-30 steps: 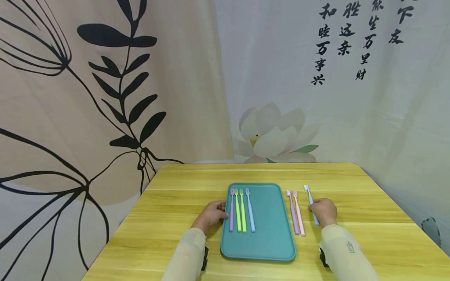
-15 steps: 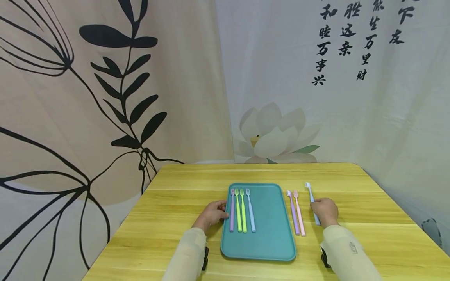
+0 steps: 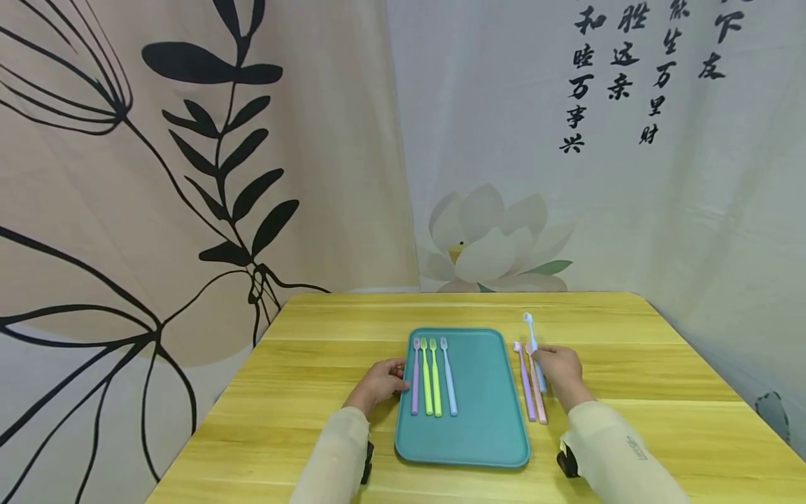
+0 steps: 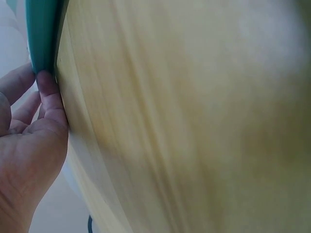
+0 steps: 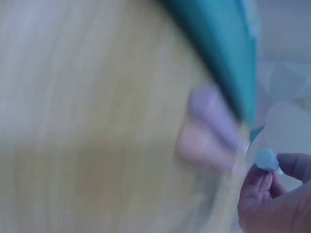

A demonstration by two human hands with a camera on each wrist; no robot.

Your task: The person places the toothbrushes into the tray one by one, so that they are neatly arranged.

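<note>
My right hand (image 3: 560, 372) pinches a light blue toothbrush (image 3: 532, 332) by its handle, raised above the table, its head pointing away. In the right wrist view the blue handle's end (image 5: 266, 159) shows between thumb and fingers. Below it, a purple toothbrush (image 3: 526, 388) and a pink toothbrush (image 3: 536, 392) lie side by side right of the teal tray (image 3: 462, 444). My left hand (image 3: 379, 383) holds the tray's left edge, thumb and fingers at the rim. Inside the tray lie a purple toothbrush (image 3: 415, 381), two green toothbrushes (image 3: 431, 381) and a blue toothbrush (image 3: 450, 385).
The tray rests on a yellow wood-grain table (image 3: 302, 406). Behind the table's far edge hangs a printed curtain (image 3: 340, 175) with plants, a lotus and writing.
My right hand has lifted the light blue toothbrush and carried it left, over beside the pink one. My left hand stays at the tray's edge.
</note>
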